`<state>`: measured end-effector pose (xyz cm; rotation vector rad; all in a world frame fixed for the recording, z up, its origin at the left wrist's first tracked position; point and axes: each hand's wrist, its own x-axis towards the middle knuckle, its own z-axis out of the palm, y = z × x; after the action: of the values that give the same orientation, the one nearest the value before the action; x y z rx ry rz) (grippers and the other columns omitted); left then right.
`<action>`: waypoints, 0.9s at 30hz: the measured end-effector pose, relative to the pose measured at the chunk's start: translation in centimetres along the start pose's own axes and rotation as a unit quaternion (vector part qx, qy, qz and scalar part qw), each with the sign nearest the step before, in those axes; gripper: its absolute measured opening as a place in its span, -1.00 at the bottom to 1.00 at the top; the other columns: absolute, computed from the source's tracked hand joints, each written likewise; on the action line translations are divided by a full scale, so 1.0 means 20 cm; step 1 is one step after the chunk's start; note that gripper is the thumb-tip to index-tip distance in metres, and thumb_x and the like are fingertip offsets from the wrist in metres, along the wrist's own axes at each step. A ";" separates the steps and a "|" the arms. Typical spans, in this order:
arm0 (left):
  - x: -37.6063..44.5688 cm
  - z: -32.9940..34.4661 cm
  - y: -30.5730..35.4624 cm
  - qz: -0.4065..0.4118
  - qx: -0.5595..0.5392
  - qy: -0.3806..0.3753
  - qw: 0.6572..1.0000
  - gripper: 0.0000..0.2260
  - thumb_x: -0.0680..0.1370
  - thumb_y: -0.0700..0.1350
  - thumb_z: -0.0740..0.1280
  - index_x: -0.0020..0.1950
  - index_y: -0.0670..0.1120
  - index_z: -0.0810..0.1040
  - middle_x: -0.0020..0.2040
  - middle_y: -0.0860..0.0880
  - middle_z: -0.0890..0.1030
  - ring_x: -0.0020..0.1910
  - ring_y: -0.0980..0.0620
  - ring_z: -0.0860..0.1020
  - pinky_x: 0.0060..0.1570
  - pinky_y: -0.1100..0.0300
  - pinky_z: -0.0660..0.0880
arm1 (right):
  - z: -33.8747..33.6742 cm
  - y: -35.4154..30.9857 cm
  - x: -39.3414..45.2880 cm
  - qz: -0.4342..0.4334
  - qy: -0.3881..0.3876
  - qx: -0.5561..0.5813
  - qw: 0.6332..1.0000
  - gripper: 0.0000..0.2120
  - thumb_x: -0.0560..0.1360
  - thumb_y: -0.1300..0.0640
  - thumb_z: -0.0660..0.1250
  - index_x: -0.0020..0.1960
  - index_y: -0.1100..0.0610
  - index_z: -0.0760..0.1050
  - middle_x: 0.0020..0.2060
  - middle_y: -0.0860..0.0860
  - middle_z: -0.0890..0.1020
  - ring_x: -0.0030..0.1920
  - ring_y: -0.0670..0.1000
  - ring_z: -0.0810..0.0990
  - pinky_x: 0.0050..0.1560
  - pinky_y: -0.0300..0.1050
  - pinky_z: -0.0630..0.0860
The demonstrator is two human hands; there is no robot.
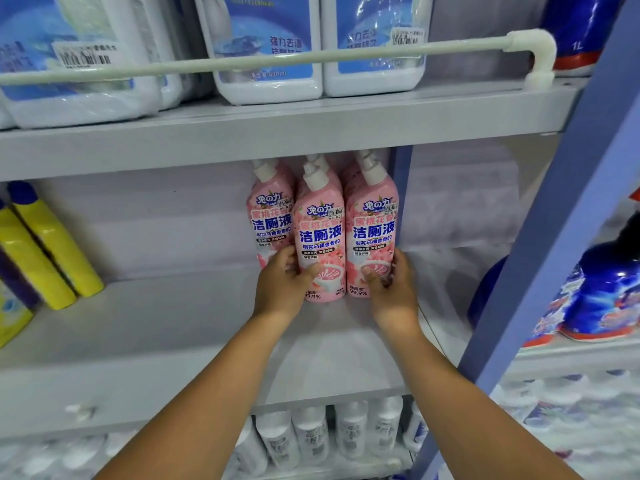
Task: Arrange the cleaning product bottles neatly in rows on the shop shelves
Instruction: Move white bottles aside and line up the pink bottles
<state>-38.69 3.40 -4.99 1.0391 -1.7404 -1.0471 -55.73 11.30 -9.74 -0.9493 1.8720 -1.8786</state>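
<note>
From the head camera we see a cluster of pink bottles standing upright at the far right of the grey middle shelf (173, 334), tight against a blue upright post (401, 199). Our left hand (282, 285) grasps the front middle pink bottle (320, 237) low down, thumb across its label and fingers (285, 258) curled behind its left side. Our right hand (393, 289) grasps the front right pink bottle (374, 230) near its base, thumb on the front. A third pink bottle (268, 216) stands just behind on the left. Yellow bottles (52, 244) lean at the far left of the same shelf. White jugs (266, 46) sit on the shelf above, behind a white rail (277, 58).
</note>
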 end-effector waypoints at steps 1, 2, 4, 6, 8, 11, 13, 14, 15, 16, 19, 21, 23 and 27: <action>0.00 0.01 -0.02 -0.004 -0.003 0.000 1.000 -0.72 0.49 -0.18 0.54 0.10 0.04 0.53 -0.11 0.27 0.60 -0.22 0.43 0.57 -0.27 0.57 0.44 | 0.00 0.00 0.00 0.001 0.002 -0.002 1.000 -0.47 0.39 -0.13 0.45 0.33 -0.22 0.43 0.21 -0.15 0.62 0.18 -0.06 0.65 0.16 0.16 0.63; -0.01 0.01 -0.03 -0.009 -0.009 -0.002 1.000 -0.71 0.48 -0.17 0.54 0.10 0.04 0.53 -0.10 0.25 0.61 -0.23 0.43 0.58 -0.27 0.56 0.45 | 0.00 0.00 0.00 0.000 0.002 -0.004 1.000 -0.47 0.39 -0.14 0.44 0.33 -0.22 0.42 0.22 -0.16 0.62 0.18 -0.06 0.65 0.16 0.16 0.63; -0.02 0.03 -0.05 -0.022 -0.020 -0.002 1.000 -0.70 0.47 -0.16 0.55 0.11 0.05 0.54 -0.08 0.22 0.64 -0.19 0.42 0.61 -0.24 0.53 0.48 | 0.00 0.00 -0.01 -0.002 0.003 -0.013 1.000 -0.46 0.39 -0.16 0.43 0.35 -0.22 0.41 0.22 -0.16 0.61 0.18 -0.06 0.64 0.16 0.16 0.63; -0.05 0.05 -0.06 -0.026 -0.031 0.009 0.999 -0.69 0.47 -0.16 0.55 0.12 0.05 0.55 -0.05 0.20 0.65 -0.11 0.35 0.63 -0.21 0.51 0.49 | 0.00 -0.01 -0.01 -0.006 0.003 -0.018 1.000 -0.45 0.39 -0.14 0.44 0.35 -0.19 0.41 0.22 -0.16 0.61 0.18 -0.07 0.64 0.15 0.15 0.63; -0.08 0.08 -0.06 -0.025 -0.046 0.028 0.998 -0.69 0.47 -0.17 0.55 0.13 0.05 0.56 -0.05 0.24 0.65 -0.14 0.39 0.63 -0.22 0.52 0.48 | 0.00 -0.02 -0.02 -0.012 0.013 -0.015 1.000 -0.39 0.37 -0.16 0.47 0.38 -0.14 0.40 0.25 -0.11 0.58 0.17 -0.11 0.64 0.14 0.12 0.65; -0.09 0.10 -0.06 -0.032 -0.061 0.044 0.997 -0.72 0.47 -0.15 0.55 0.02 0.14 0.55 -0.08 0.31 0.62 -0.19 0.44 0.60 -0.22 0.53 0.46 | 0.00 -0.03 -0.03 -0.008 0.021 -0.010 1.000 -0.33 0.30 -0.21 0.52 0.37 -0.14 0.43 0.25 -0.08 0.55 0.14 -0.12 0.65 0.10 0.08 0.67; -0.09 0.10 -0.06 -0.040 -0.062 0.050 0.996 -0.73 0.47 -0.12 0.55 -0.06 0.21 0.53 -0.10 0.31 0.61 -0.15 0.39 0.59 -0.18 0.45 0.47 | 0.00 -0.04 -0.03 0.000 0.015 -0.015 1.000 -0.38 0.28 -0.21 0.50 0.30 -0.17 0.46 0.20 -0.10 0.58 0.10 -0.12 0.66 0.09 0.08 0.67; -0.09 0.09 -0.05 -0.043 -0.059 0.049 0.996 -0.72 0.47 -0.11 0.55 -0.08 0.22 0.52 -0.11 0.31 0.60 -0.14 0.37 0.59 -0.17 0.44 0.46 | 0.00 -0.04 -0.03 0.004 0.013 -0.014 1.000 -0.39 0.27 -0.21 0.50 0.29 -0.18 0.47 0.19 -0.11 0.58 0.09 -0.12 0.66 0.09 0.08 0.67; -0.09 0.09 -0.05 -0.044 -0.061 0.047 0.996 -0.72 0.47 -0.11 0.55 -0.09 0.22 0.52 -0.11 0.31 0.60 -0.15 0.38 0.59 -0.17 0.44 0.46 | 0.00 -0.04 -0.03 0.007 0.013 -0.013 1.000 -0.40 0.27 -0.21 0.49 0.29 -0.18 0.47 0.19 -0.11 0.59 0.09 -0.12 0.67 0.09 0.09 0.67; -0.08 0.10 -0.06 -0.045 -0.063 0.046 0.996 -0.72 0.47 -0.12 0.55 -0.08 0.21 0.52 -0.12 0.30 0.60 -0.19 0.40 0.59 -0.20 0.47 0.46 | 0.00 -0.04 -0.02 0.010 0.014 -0.013 1.000 -0.39 0.26 -0.22 0.48 0.28 -0.17 0.47 0.19 -0.11 0.59 0.09 -0.11 0.67 0.09 0.10 0.66; -0.09 0.11 -0.07 -0.042 -0.073 0.056 0.995 -0.71 0.46 -0.17 0.55 -0.04 0.17 0.55 -0.09 0.26 0.63 -0.23 0.44 0.60 -0.23 0.54 0.47 | 0.00 -0.04 -0.03 0.011 0.014 -0.012 1.000 -0.40 0.27 -0.22 0.46 0.28 -0.17 0.46 0.19 -0.12 0.59 0.11 -0.09 0.66 0.11 0.12 0.66; -0.12 0.11 -0.09 -0.043 -0.079 0.055 0.994 -0.72 0.48 -0.13 0.54 0.06 0.18 0.57 -0.03 0.26 0.66 -0.14 0.43 0.62 -0.17 0.52 0.49 | 0.00 -0.04 -0.03 0.010 0.017 -0.018 1.000 -0.40 0.28 -0.23 0.45 0.29 -0.17 0.45 0.19 -0.13 0.58 0.13 -0.08 0.66 0.12 0.12 0.65; -0.15 0.12 -0.11 -0.043 -0.065 0.045 0.996 -0.69 0.51 -0.06 0.51 0.21 0.18 0.59 0.04 0.25 0.68 -0.05 0.37 0.63 -0.11 0.51 0.49 | 0.00 -0.05 -0.04 0.010 0.019 -0.023 1.000 -0.40 0.29 -0.24 0.43 0.30 -0.16 0.44 0.19 -0.14 0.57 0.12 -0.09 0.65 0.13 0.11 0.65; -0.17 0.12 -0.09 -0.024 -0.091 0.070 0.993 -0.70 0.53 -0.09 0.50 0.25 0.05 0.60 0.11 0.16 0.68 0.04 0.22 0.66 -0.10 0.48 0.51 | 0.00 -0.05 -0.04 0.000 0.012 -0.031 0.999 -0.41 0.31 -0.23 0.44 0.31 -0.17 0.43 0.19 -0.14 0.57 0.13 -0.10 0.65 0.13 0.10 0.65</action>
<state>-39.47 6.49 -8.20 1.0169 -1.4842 -1.1127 -54.95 11.98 -8.95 -0.9492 1.9548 -1.8492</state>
